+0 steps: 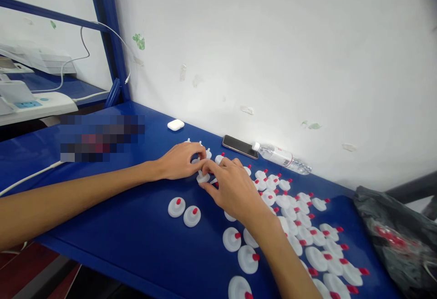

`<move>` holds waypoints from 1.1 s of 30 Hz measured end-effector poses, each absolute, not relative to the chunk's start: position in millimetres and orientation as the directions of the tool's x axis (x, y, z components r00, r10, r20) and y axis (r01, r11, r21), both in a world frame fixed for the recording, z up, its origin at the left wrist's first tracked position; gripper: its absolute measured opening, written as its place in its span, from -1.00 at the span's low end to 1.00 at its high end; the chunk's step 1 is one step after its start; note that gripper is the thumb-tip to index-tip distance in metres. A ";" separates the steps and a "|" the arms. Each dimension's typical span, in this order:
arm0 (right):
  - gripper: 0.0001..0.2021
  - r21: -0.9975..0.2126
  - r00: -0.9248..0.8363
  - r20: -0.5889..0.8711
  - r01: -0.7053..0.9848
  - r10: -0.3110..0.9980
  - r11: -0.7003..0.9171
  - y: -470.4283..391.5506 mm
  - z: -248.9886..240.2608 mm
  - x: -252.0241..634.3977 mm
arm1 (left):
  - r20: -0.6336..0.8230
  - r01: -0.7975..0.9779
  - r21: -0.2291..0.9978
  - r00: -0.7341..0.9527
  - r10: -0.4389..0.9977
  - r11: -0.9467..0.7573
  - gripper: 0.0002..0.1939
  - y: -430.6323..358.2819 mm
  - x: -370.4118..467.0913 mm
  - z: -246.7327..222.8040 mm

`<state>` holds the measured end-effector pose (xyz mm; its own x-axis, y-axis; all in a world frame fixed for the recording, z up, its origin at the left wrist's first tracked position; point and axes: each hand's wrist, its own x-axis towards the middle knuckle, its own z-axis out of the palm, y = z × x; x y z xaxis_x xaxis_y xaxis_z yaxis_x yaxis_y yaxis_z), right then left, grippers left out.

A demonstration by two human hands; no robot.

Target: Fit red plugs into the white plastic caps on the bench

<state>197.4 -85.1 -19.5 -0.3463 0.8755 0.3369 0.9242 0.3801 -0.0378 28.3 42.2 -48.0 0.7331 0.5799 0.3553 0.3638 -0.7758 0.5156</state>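
My left hand (pixel 182 160) and my right hand (pixel 235 187) meet at the middle of the blue table. Between their fingertips is a white plastic nozzle cap (pixel 204 178), round and disc-shaped with a thin spout. My right thumb and fingers pinch it from the right. My left thumb and forefinger close at its upper side, partly hiding it. Just behind my left hand stand several white caps (pixel 208 153) with bare spouts. Two caps with red tips (pixel 192 216) lie in front of my hands. Many more red-tipped caps (pixel 288 213) spread around my right forearm.
A white earphone case (pixel 175 125), a phone (pixel 239 146) and a clear plastic bottle (pixel 283 157) lie along the wall. At right sits a black plastic bag (pixel 392 240) with red pieces inside. A power strip (pixel 41 105) and cables are at left, near a blurred patch.
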 end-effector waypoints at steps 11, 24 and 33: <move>-0.78 -0.056 -0.338 0.285 0.928 0.897 0.367 -83.2 -18.3 195.4 | 0.370 0.318 0.492 0.766 0.525 -0.811 -0.69 41.9 27.4 -47.4; -0.90 -0.071 -0.367 0.204 0.919 0.907 0.388 -82.7 -18.6 195.8 | 0.372 0.313 0.490 0.769 0.520 -0.814 -0.67 41.3 28.0 -49.0; -0.77 -0.443 -0.263 0.243 0.826 0.934 0.348 -96.7 3.3 188.8 | 0.370 0.336 0.525 0.737 0.565 -0.782 -0.69 41.6 28.9 -46.6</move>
